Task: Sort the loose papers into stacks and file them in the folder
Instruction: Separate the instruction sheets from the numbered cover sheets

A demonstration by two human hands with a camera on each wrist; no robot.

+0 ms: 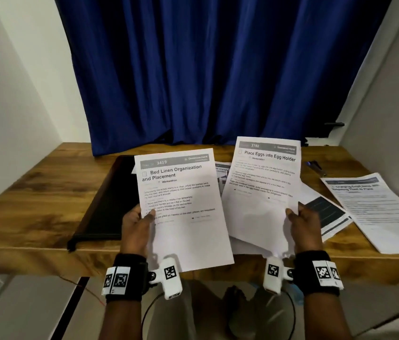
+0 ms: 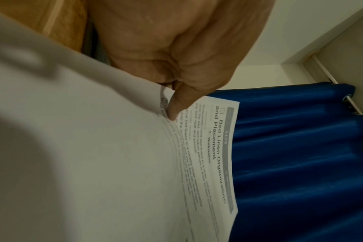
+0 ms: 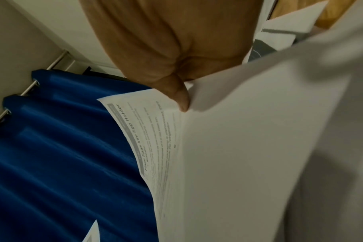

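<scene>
L hand (image 1: 136,223) pinches linen sheet (image 1: 181,207), R hand (image 1: 302,223) pinches egg sheet (image 1: 262,187), both above desk (image 1: 34,192); folder (image 1: 105,204) on desk, left.

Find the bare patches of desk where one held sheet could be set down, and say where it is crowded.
Bare wood of the desk lies left of the black folder, and a strip along the back by the blue curtain. The right side is crowded with loose papers.

A blue curtain (image 1: 218,69) hung behind the wooden table (image 1: 34,204), between pale walls (image 1: 9,94). A small dark, blue-tinted object (image 1: 315,165), too blurred to identify, lay near the table's far right corner.
</scene>
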